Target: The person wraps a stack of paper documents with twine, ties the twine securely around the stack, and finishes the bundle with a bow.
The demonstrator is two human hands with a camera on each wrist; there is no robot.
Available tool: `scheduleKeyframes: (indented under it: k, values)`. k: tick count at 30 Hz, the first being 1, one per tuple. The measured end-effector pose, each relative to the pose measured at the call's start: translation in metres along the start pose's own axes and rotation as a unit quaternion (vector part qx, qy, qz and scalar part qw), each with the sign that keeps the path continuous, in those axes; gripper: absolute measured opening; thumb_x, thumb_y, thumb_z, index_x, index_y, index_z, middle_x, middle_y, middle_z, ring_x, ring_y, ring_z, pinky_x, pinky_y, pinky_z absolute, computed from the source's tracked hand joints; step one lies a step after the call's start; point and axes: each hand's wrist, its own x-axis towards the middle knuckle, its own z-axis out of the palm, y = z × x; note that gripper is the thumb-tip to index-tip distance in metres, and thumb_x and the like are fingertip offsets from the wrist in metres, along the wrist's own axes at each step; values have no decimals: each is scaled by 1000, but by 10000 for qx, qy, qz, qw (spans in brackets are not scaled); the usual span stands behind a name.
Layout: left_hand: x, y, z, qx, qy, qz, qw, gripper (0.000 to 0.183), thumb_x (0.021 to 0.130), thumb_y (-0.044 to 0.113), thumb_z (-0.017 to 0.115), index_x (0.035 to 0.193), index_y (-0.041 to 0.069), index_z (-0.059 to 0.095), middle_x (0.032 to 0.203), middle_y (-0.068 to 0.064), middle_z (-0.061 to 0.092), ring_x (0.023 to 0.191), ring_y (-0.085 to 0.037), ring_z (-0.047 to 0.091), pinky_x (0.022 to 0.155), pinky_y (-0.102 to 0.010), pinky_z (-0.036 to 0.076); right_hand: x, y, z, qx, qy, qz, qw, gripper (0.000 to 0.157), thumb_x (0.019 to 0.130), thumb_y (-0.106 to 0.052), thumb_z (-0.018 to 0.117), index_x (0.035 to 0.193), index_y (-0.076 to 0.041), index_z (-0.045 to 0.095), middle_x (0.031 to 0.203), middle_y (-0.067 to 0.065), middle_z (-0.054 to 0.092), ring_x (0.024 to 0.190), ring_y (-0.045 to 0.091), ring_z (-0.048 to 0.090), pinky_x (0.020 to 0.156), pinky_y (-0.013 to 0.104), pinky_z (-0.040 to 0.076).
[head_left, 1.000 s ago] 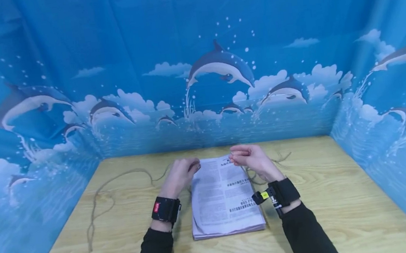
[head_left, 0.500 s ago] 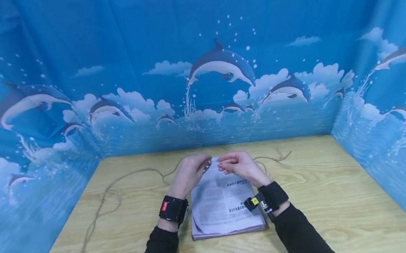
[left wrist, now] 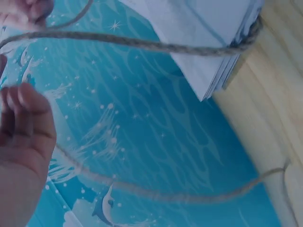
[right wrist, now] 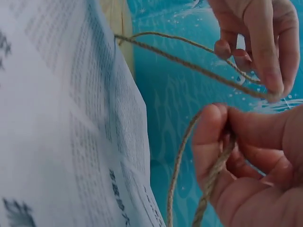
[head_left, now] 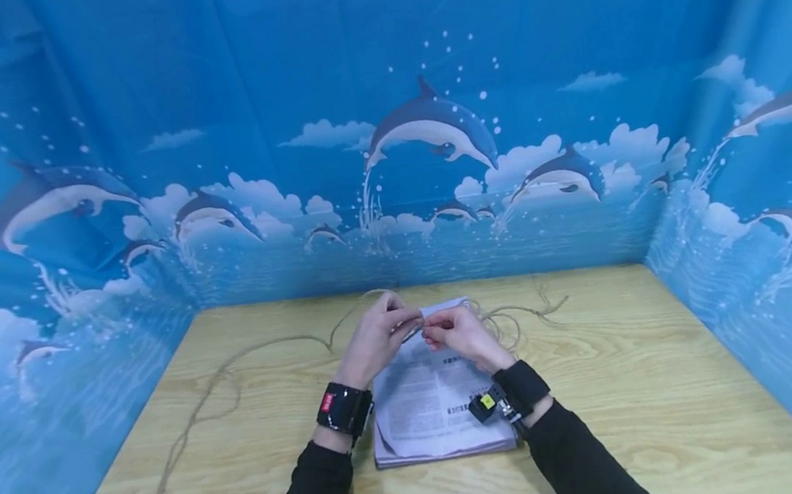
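Observation:
A stack of folded newspapers [head_left: 426, 415] lies on the table, its top sheet curled at the near left corner. Brown twine [left wrist: 156, 46] runs over the stack's side edge and up to the hands. Above the far part of the stack, my left hand [head_left: 377, 337] pinches one strand between thumb and fingertips. Close beside it, my right hand [head_left: 459, 336] pinches another strand; in the right wrist view that hand [right wrist: 251, 161] has the twine passing between thumb and curled fingers, with two lengths hanging below. The left hand [right wrist: 260, 42] there sits just above it.
A long loose tail of twine [head_left: 198, 408] trails across the wooden table [head_left: 677, 394] on the left. Shorter twine ends [head_left: 543, 310] lie at the back right. A blue dolphin-print curtain [head_left: 397, 255] encloses the back and sides.
Both hands have come together over the far part of the stack, the right hand moving left and the left hand moving right. The twine on the left has shifted and now arches up near the left hand.

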Motion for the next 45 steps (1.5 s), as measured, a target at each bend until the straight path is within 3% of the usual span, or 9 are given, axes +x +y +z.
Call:
scheduleKeyframes:
  k: [5,9,16,22,27,32,38,41,45]
  values:
    - [-2,0,3,147,146,37,9998,15,90,15,71,103,15,78,85,2,51,70,-8,47,59,-21,39,0,-1,4,-208,-40,-264,9994,25,93,-9,66,116,0,70,110,20,71,89,13,65,80,40,52]
    - [-2,0,4,109,-31,-90,9999,20,92,12,68,111,12,75,86,1,56,70,-10,50,59,-22,42,1,0,6,-155,106,-307,9994,22,94,-11,65,113,-1,72,106,16,73,96,24,67,83,44,51]
    - [1,-2,5,50,-373,-716,9967,31,93,5,64,124,11,65,109,-6,71,96,-19,67,81,-33,55,4,2,7,-81,564,-78,9983,14,92,-7,64,100,1,72,92,14,73,83,28,64,62,22,43]
    - [1,-5,8,-107,-764,-901,9929,38,91,0,64,123,13,50,115,-4,72,88,-16,69,70,-27,53,5,3,7,371,654,183,9970,11,91,0,61,98,2,69,82,3,70,78,20,64,61,21,43]
    - [0,-6,8,105,-910,-797,9926,25,92,8,67,116,13,63,101,-1,73,90,-14,67,81,-31,53,5,4,7,520,628,225,9964,10,92,-2,61,98,3,68,87,12,70,75,14,60,63,24,46]
    - [-1,-9,3,416,-547,-566,9960,8,90,16,71,96,13,75,90,2,73,88,-15,63,90,-36,47,4,4,6,835,550,362,9943,11,92,1,57,98,3,67,89,18,69,74,18,67,63,28,54]
    - [-3,-8,-13,-926,-447,-1326,9858,14,93,22,69,98,11,76,87,2,69,77,-14,61,70,-29,48,2,3,4,1479,362,518,9870,17,95,1,54,106,12,62,104,23,67,82,16,72,74,30,59]
    - [-2,-7,-18,-1303,-742,-1445,9781,18,95,23,65,100,11,77,88,0,70,73,-13,61,65,-27,48,3,4,2,1831,393,642,9802,15,98,0,52,107,10,60,109,22,64,89,17,72,77,31,58]
    - [-3,-9,-18,-1184,-1642,-1462,9683,18,93,18,63,97,7,77,86,-3,72,68,-10,59,62,-26,48,5,8,0,2425,492,830,9654,9,99,1,49,101,1,58,103,12,64,93,17,71,79,28,58]
